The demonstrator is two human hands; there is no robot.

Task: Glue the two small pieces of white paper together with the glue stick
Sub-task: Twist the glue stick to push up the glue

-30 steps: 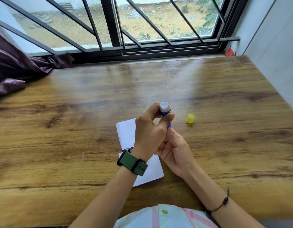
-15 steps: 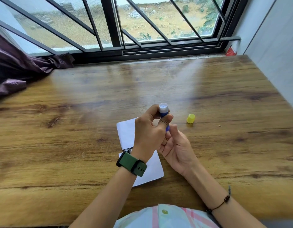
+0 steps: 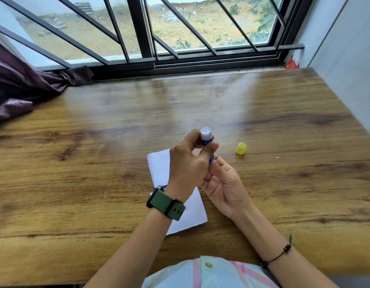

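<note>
Both hands raise an uncapped glue stick over two papers, centre frame.
On the table (image 3: 76,183), papers (image 3: 159,169) lie under my left hand (image 3: 186,169), which grips the glue stick (image 3: 205,136); my right hand (image 3: 223,181) pinches its base. I'd twist gently, exposing little glue. Cap (image 3: 241,148) sits right.

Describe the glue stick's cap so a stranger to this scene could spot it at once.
Start at the wooden table under the barred window. Just right of the two hands holding the glue stick, the yellow cap stands alone on bare wood. It is the only yellow thing on the table, small and rounded, apart from the white paper.
</note>
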